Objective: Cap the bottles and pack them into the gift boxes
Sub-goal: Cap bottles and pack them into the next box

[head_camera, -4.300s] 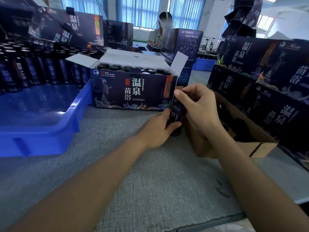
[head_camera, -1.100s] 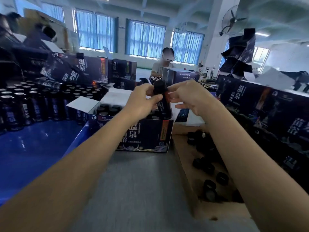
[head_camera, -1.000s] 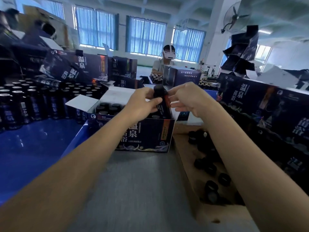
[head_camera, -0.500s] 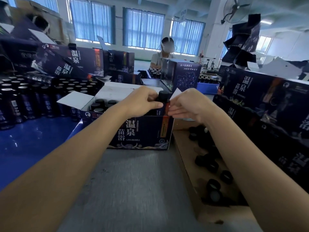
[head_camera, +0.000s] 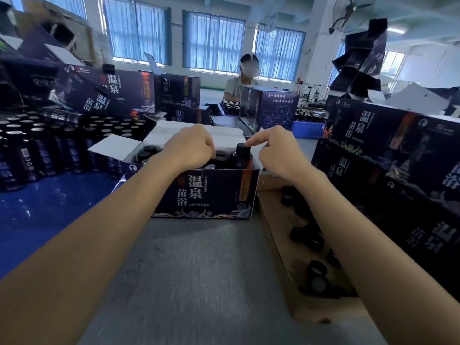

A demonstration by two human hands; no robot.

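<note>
An open dark gift box [head_camera: 204, 192] stands in the middle of the table, with capped bottles inside it. One capped bottle [head_camera: 242, 151] stands at the box's right end, higher than its neighbours. My right hand [head_camera: 276, 155] presses its index fingertip on that bottle's cap, the other fingers tucked under. My left hand [head_camera: 189, 148] hovers over the box's middle with curled fingers against the tops of the packed bottles; I see nothing held in it.
A blue tray [head_camera: 37, 212] on the left carries several dark bottles [head_camera: 37, 145]. A cardboard box [head_camera: 278, 235] on the right holds loose black caps [head_camera: 313, 240]. Stacked gift boxes [head_camera: 398, 155] line the right side. Another person [head_camera: 246, 75] sits across the table.
Both hands carried the capped bottle from the table up over the gift box and lowered it into the right end. My left hand has let go of it.
</note>
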